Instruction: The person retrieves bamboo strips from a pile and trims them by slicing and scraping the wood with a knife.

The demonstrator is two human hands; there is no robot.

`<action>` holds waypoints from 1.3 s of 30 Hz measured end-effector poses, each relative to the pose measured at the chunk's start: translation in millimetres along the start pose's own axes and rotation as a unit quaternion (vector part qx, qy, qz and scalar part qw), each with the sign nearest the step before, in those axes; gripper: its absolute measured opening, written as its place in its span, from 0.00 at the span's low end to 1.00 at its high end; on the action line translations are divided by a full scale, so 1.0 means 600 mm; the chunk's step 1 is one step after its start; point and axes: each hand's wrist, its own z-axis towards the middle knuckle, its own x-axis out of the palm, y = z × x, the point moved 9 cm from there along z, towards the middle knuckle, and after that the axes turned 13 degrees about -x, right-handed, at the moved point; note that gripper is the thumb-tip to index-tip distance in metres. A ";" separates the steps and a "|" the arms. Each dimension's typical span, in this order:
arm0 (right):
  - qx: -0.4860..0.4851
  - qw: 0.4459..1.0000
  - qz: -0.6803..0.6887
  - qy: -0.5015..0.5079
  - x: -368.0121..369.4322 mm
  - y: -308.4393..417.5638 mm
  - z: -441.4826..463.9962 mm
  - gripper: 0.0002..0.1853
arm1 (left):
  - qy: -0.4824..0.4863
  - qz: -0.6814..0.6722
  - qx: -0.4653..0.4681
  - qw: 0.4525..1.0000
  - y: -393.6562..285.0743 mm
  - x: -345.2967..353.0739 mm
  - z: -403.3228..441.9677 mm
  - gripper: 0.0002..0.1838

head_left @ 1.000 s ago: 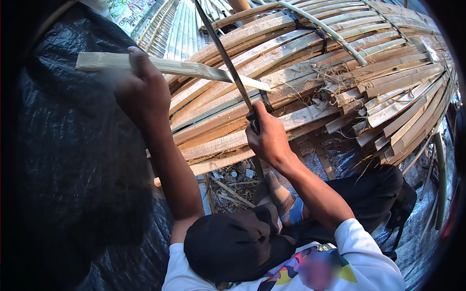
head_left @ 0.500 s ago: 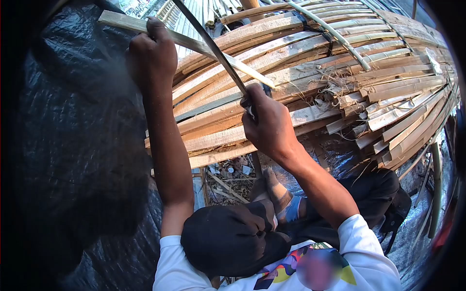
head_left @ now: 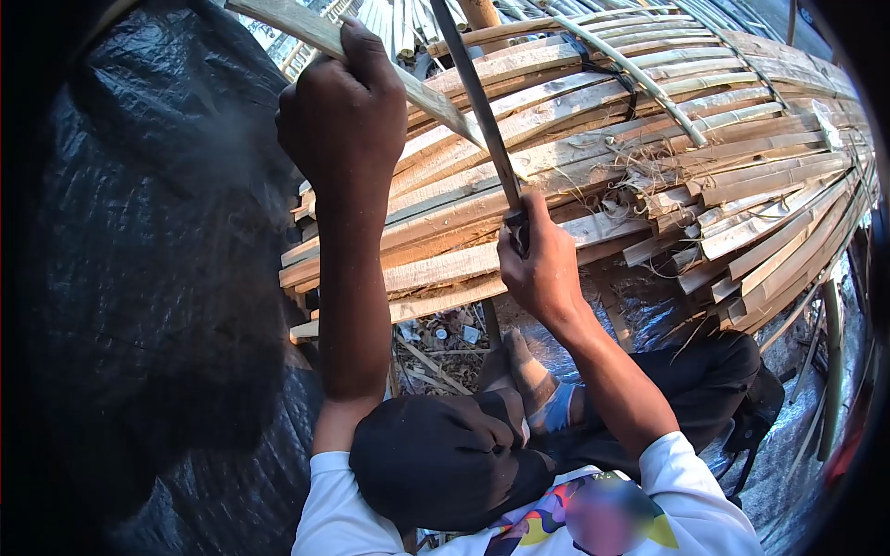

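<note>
My left hand [head_left: 343,116] is closed in a fist round a flat bamboo strip [head_left: 431,100], which slants down to the right from the top left. Lower and to the right, my right hand [head_left: 542,269] grips the dark handle of a machete [head_left: 479,93]. Its long narrow blade points up and away and crosses in front of the strip's lower end. Whether blade and strip touch I cannot tell. Beneath both hands lies a big stack of split bamboo slats [head_left: 445,243].
Curly shavings [head_left: 635,171] lie on the slats at the right. A thin bamboo pole [head_left: 640,79] crosses the stack. Dark plastic sheeting [head_left: 158,278] covers the left side. My foot [head_left: 530,371] is below the stack, near litter and sticks on the ground.
My left hand has moved right and looks larger, with the bamboo strip shifting along. My right hand with the machete has gone slightly right and down, and the blade is steeper.
</note>
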 end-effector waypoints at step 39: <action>-0.028 0.995 -0.069 0.061 -0.060 0.033 0.016 0.13 | -0.027 -0.069 0.062 0.995 -0.015 -0.010 -0.031 0.32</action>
